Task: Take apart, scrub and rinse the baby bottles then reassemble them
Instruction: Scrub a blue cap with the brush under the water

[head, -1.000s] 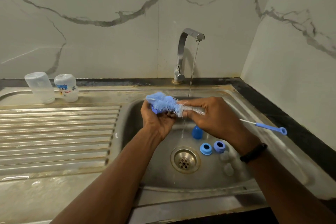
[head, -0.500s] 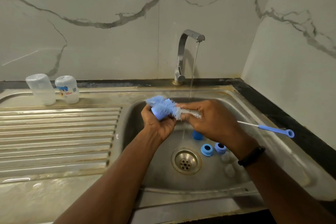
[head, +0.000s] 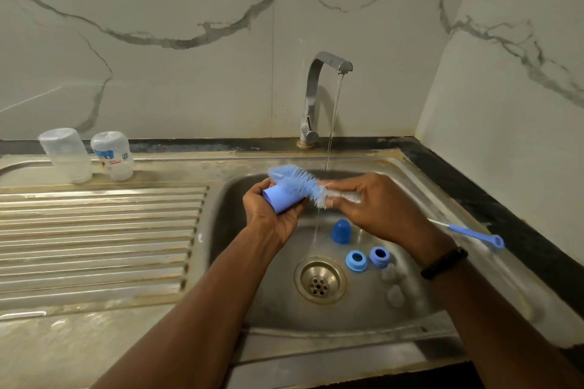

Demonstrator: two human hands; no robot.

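since a moment ago the blue cap (head: 281,199) has turned in the left hand (head: 273,210), its open mouth now facing left and its long axis running left to right; the brush head sits higher over it. the left hand curls round the cap. the right hand (head: 376,208) pinches the bottle brush (head: 297,185) near its bristles, the handle pointing right over the sink (head: 474,262) rim. in the basin lie another cap (head: 340,231) and two rings (head: 356,260). farther back, water runs from the tap (head: 316,95); two bottles (head: 110,156) stand upside down on the drainboard.

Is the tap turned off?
No, a thin stream of water runs from the tap into the sink.
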